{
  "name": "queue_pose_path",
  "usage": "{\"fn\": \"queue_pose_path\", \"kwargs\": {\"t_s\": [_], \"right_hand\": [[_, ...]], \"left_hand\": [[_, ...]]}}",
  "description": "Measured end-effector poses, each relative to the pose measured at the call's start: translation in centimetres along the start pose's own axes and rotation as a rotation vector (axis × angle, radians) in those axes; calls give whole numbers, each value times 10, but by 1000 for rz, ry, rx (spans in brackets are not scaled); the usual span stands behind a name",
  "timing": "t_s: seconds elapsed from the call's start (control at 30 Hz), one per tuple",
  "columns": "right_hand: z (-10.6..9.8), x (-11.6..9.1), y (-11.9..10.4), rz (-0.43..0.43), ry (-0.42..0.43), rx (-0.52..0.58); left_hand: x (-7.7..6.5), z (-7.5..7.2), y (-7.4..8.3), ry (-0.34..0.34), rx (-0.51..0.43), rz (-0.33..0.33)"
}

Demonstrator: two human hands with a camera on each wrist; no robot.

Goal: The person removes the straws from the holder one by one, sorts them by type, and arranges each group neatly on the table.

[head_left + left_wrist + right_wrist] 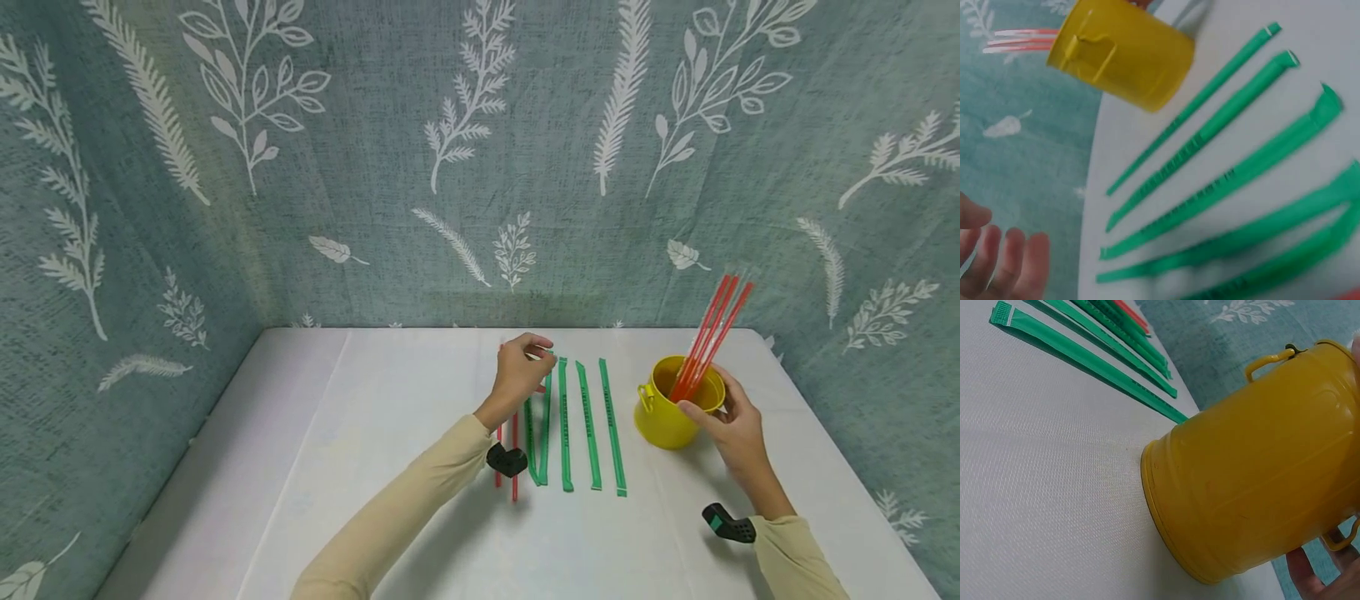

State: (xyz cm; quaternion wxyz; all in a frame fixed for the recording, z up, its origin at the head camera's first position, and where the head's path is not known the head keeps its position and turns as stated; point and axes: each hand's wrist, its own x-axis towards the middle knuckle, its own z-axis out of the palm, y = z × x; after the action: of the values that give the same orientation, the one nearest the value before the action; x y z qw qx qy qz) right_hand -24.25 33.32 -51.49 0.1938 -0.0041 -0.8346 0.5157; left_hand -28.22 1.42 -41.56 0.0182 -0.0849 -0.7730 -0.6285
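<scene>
My right hand [738, 433] grips the rim of a yellow metal pail [667, 425] with small side handles, fingers behind it and thumb at the front. Three red straws [711, 333] in clear wrappers stand in the pail, leaning right. My left hand [521, 371] is over the far ends of the straws on the table, its fingers loosely bent and no object visible in them. Beneath and beside it lie several straws in green paper wrappers [588, 425], roughly side by side. Red straws [515, 458] lie at the left of this row, partly hidden by the left hand and wrist.
A white cloth covers the table [360, 467]. Close behind its far edge hangs a grey-green leaf-patterned curtain [375, 208], which also runs along both sides. Black wrist devices sit on the left wrist [507, 460] and right wrist [727, 523].
</scene>
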Motion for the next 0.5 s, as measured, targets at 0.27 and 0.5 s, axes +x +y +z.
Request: {"fn": "queue_pose_path", "kwargs": {"t_s": [0.27, 0.5], "right_hand": [[-1, 0, -1, 0, -12, -2], [0, 0, 0, 2, -11, 20]], "left_hand": [[5, 18, 14, -17, -53, 9], [16, 40, 20, -29, -120, 57]]}}
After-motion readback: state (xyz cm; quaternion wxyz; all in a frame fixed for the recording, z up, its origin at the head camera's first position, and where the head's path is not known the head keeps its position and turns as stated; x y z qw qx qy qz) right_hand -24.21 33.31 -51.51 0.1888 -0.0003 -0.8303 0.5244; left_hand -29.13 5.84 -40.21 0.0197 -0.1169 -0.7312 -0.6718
